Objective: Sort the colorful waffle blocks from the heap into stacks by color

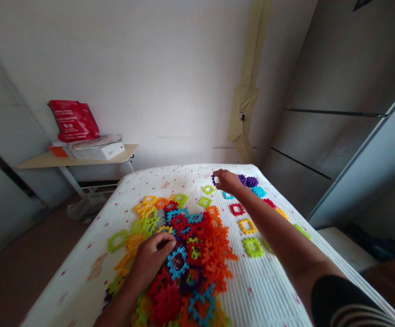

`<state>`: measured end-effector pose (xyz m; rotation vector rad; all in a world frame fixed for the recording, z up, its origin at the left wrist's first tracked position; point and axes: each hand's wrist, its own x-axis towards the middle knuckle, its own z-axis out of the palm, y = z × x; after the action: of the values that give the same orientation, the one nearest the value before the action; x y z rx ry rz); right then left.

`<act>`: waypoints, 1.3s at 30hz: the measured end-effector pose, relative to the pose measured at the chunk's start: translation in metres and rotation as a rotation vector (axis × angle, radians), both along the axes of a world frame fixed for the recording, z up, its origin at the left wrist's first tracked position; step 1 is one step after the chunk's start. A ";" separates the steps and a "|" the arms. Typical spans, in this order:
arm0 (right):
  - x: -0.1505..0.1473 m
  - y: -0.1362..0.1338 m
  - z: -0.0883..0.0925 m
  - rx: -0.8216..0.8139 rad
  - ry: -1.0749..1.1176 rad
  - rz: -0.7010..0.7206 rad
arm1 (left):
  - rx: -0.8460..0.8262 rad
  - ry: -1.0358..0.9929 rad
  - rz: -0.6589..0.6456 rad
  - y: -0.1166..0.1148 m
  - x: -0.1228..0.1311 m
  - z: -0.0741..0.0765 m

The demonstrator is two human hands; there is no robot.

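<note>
A heap of square, toothed plastic tiles in orange, red, blue, yellow and green lies on a white ribbed mattress. My left hand rests on the heap with fingers curled, fingertips pinched at a blue tile. My right hand reaches far across the mattress, fingers closed on a purple tile. More purple tiles sit just right of that hand. Single tiles lie spread out beside my right forearm: green, red, yellow, green.
A low wooden shelf at the back left holds a red bag and a white box. Grey cabinet panels stand to the right. Brown floor runs along the mattress's left side.
</note>
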<state>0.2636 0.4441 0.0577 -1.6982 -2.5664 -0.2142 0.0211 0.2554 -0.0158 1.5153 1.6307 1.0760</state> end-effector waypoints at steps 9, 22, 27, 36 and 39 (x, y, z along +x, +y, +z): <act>0.025 0.066 -0.016 -0.172 -0.146 -0.182 | -0.055 0.080 -0.015 0.001 -0.003 -0.002; 0.014 0.073 -0.031 -0.266 -0.186 -0.248 | -0.072 0.049 -0.006 0.001 -0.005 -0.007; 0.011 0.069 -0.028 -0.230 -0.144 -0.208 | -0.063 0.038 0.007 0.000 -0.003 -0.002; -0.034 0.043 -0.047 -0.256 -0.057 0.006 | -0.034 0.054 0.006 0.001 -0.003 -0.004; -0.046 0.032 -0.062 -0.305 -0.052 0.002 | -0.013 0.052 0.004 0.001 -0.004 -0.006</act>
<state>0.2176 0.4758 -0.0040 -1.8029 -2.7552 0.1434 0.0173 0.2561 -0.0215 1.5445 1.6730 1.0341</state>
